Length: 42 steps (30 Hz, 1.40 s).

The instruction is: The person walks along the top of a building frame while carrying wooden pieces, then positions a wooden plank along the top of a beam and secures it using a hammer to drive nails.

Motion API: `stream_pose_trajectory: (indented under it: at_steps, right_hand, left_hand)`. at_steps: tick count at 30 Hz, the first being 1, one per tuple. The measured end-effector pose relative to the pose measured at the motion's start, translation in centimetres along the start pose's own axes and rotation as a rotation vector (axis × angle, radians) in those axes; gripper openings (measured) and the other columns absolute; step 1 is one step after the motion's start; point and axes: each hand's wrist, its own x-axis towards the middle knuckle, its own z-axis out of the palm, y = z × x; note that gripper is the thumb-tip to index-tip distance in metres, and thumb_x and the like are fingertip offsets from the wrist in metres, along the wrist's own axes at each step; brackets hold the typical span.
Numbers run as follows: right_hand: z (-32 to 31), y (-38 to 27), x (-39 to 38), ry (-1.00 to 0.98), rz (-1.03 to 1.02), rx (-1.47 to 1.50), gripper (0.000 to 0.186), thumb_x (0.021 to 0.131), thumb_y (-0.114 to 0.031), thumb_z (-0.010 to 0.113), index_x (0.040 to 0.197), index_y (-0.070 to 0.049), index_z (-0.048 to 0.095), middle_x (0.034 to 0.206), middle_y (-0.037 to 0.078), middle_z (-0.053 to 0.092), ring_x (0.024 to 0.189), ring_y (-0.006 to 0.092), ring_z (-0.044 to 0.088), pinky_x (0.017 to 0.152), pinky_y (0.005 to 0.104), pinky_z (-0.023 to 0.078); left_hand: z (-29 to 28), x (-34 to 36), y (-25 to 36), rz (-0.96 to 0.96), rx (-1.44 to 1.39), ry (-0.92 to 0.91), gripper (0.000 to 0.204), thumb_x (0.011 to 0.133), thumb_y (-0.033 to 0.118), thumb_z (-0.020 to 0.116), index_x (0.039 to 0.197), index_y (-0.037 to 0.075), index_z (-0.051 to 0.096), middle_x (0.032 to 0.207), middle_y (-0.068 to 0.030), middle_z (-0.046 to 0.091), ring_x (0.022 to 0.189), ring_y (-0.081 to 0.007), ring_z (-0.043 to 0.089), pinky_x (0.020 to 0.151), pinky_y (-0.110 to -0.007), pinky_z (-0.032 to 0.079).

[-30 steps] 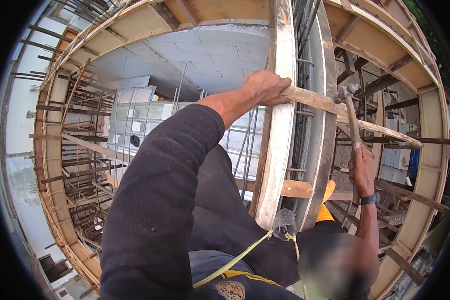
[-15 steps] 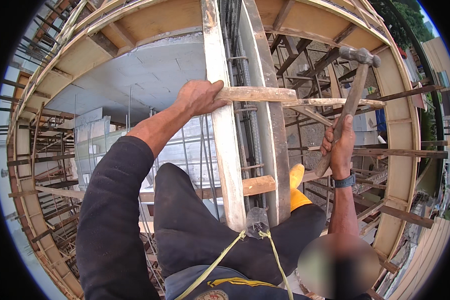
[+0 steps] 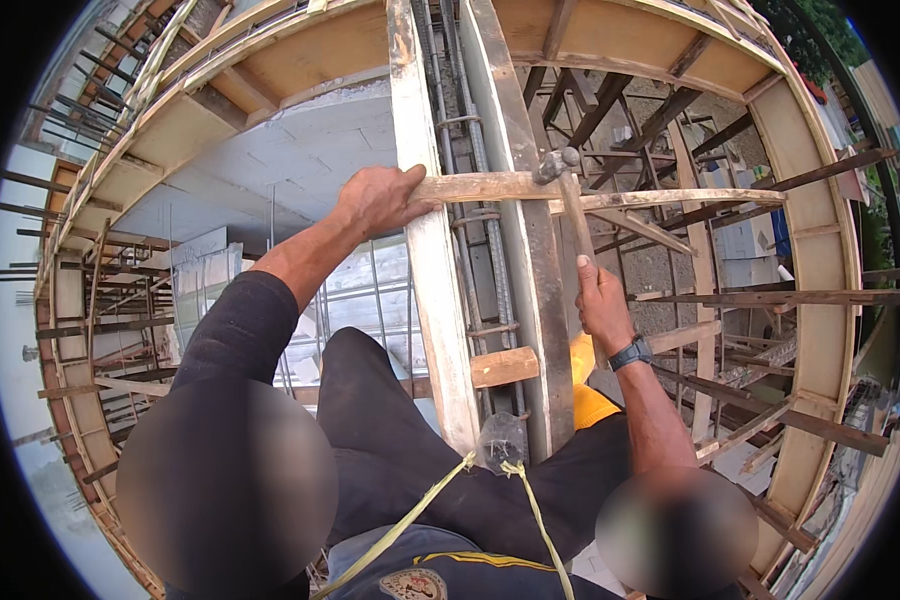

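Note:
My left hand point(image 3: 382, 197) grips the left end of a short wooden batten point(image 3: 485, 187), which lies crosswise over a narrow beam form. In my right hand point(image 3: 602, 303) is a hammer point(image 3: 573, 205), held by its wooden handle. The hammer's steel head is at the batten's right end, over the form's right board point(image 3: 518, 150); whether they touch I cannot tell. Between that board and the pale left board point(image 3: 432, 240) run steel reinforcing bars point(image 3: 485, 260). Closer to me, a second, shorter wood block point(image 3: 504, 367) spans the same two boards.
A clear plastic bag point(image 3: 501, 442) hangs on yellow string between my legs. Beside the form shows a yellow boot point(image 3: 592, 405). Below on the right are wooden props and braces point(image 3: 660, 130); to the left, a grey block wall point(image 3: 310, 140). Plywood formwork point(image 3: 810, 250) curves around.
The hammer has swung left and down, from out at the right to the batten's right end. My left hand still holds the batten; the view has shifted slightly.

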Motion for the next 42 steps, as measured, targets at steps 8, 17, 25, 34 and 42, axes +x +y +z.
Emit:
stream_pose_trajectory:
  at_steps: [8,17,25,34,42]
  right_hand:
    - [0.7,7.3,-3.8,0.019,0.157,0.211,0.043,0.097,-0.044,0.068,0.104,-0.002,0.062,0.067,0.002,0.056,0.054,0.0136,0.054,0.049,0.03,0.045]
    - [-1.1,8.4,-2.8,0.108,0.05,-0.042,0.05,0.094,-0.038,0.067,0.107,0.01,0.063,0.092,0.029,0.07,0.089,0.0451,0.068,0.08,0.0471,0.052]
    - [0.7,8.2,-3.2,0.04,0.087,0.063,0.046,0.094,-0.039,0.068,0.103,0.006,0.065,0.077,0.025,0.068,0.071,0.0387,0.068,0.069,0.0479,0.05]
    - [-1.9,5.7,-3.6,-0.016,0.311,0.561,0.037,0.101,-0.04,0.063,0.109,-0.004,0.057,0.075,0.005,0.062,0.052,0.0098,0.055,0.041,0.0256,0.044]
    - [-11.0,5.6,-3.4,0.432,0.283,0.999,0.026,0.103,-0.038,0.06,0.107,-0.013,0.05,0.072,-0.001,0.048,0.05,0.0075,0.044,0.041,0.0255,0.038]
  left_hand:
    - [-0.2,0.0,-0.6,-0.011,0.112,0.02,0.048,0.094,0.052,0.063,0.101,0.005,0.053,0.078,-0.0223,0.066,0.076,-0.0455,0.066,0.068,-0.054,0.05]
    - [-1.0,0.6,1.5,-0.183,0.097,-0.055,0.059,0.086,0.061,0.067,0.098,0.005,0.058,0.077,-0.0229,0.069,0.078,-0.044,0.068,0.071,-0.053,0.053]
    - [-0.4,0.8,0.3,-0.306,0.108,-0.033,0.079,0.072,0.075,0.07,0.098,0.001,0.076,0.081,-0.0227,0.073,0.08,-0.0394,0.072,0.076,-0.049,0.057]
    - [-0.7,0.9,0.1,-0.278,0.058,-0.067,0.077,0.074,0.071,0.073,0.096,-0.003,0.076,0.077,-0.0252,0.071,0.076,-0.0405,0.071,0.073,-0.05,0.056]
    - [-1.5,0.4,-0.1,-0.304,0.015,-0.154,0.082,0.076,0.076,0.069,0.097,-0.003,0.073,0.082,-0.0251,0.072,0.081,-0.0405,0.072,0.077,-0.05,0.056]
